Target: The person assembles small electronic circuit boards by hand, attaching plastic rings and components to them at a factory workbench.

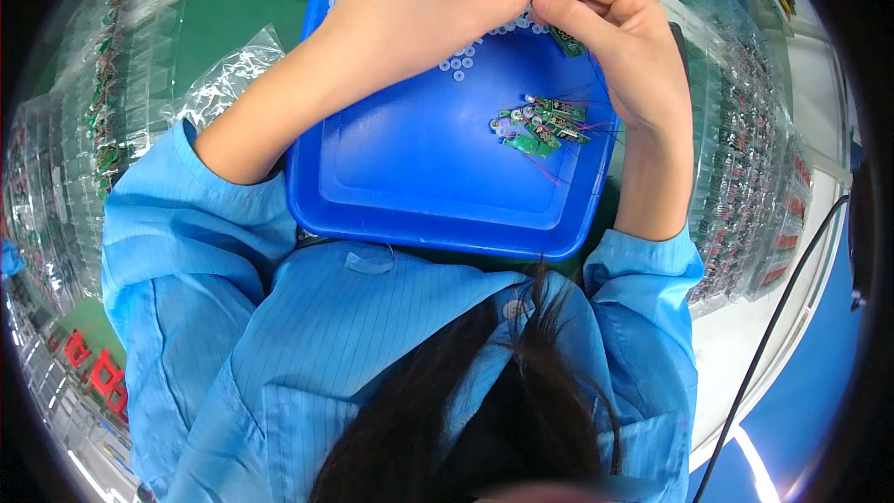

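Note:
Over the far part of a blue plastic tray [438, 240], my left hand [433, 0] and my right hand [619, 37] meet fingertip to fingertip. My left thumb and index finger are closed in a pinch on a tiny part, mostly hidden. My right hand is also pinched closed, with a small green circuit board [566, 43] showing below its thumb and thin wires trailing beside it. White washers [458, 63] lie in the tray beneath and beyond my hands. Nearer, at the tray's right, sits a small pile of green circuit boards [545, 126] with round silver parts and thin wires.
A crumpled clear plastic bag [233, 70] lies left of the tray. Bagged circuit boards [107, 84] line the far left, and more bagged boards [745, 158] with wires cover the right side. A black cable [778, 317] runs down at the right.

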{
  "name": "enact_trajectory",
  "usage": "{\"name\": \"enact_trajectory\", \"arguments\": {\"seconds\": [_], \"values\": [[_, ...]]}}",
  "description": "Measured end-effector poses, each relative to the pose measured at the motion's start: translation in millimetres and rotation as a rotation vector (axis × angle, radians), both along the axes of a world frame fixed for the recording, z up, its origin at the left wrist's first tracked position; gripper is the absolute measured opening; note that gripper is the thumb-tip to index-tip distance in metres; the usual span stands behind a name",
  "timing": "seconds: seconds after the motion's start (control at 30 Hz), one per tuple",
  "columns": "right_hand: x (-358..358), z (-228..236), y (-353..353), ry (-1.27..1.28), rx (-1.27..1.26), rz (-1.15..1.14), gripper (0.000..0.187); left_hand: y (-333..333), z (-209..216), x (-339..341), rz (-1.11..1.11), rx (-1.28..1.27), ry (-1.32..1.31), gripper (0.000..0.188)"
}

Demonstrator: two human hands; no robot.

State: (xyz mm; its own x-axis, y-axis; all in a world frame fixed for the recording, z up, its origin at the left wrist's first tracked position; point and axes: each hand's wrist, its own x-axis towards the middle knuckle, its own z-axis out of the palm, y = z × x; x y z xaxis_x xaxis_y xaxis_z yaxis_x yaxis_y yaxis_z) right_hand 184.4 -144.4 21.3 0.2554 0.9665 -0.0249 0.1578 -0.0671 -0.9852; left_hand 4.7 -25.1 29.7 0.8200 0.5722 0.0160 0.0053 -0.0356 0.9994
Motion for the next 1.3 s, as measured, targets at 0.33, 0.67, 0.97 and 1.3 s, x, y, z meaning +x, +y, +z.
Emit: {"name": "enact_trajectory", "arguments": {"seconds": [0.33,0.67,0.97,1.3], "values": [[-34.5,13.4,0.6,-1.217,0.324,-0.246,0.002,4.4,-22.7,3.8,0.130,1.174,-0.533,0.010],[-12.0,12.9,-3.3,-0.402,0.165,-0.134,0.005,27.7,-22.6,4.6,-0.256,-0.503,-0.137,0.026],[-46.2,41.1,0.0,-0.778,0.260,-0.282,0.004,39.8,-43.0,-4.5,-0.205,-0.035,-0.107,0.027],[-36.7,18.9,0.3,-1.114,0.315,-0.266,0.006,14.7,-25.4,5.3,-0.189,-0.291,-0.145,0.016]]}}
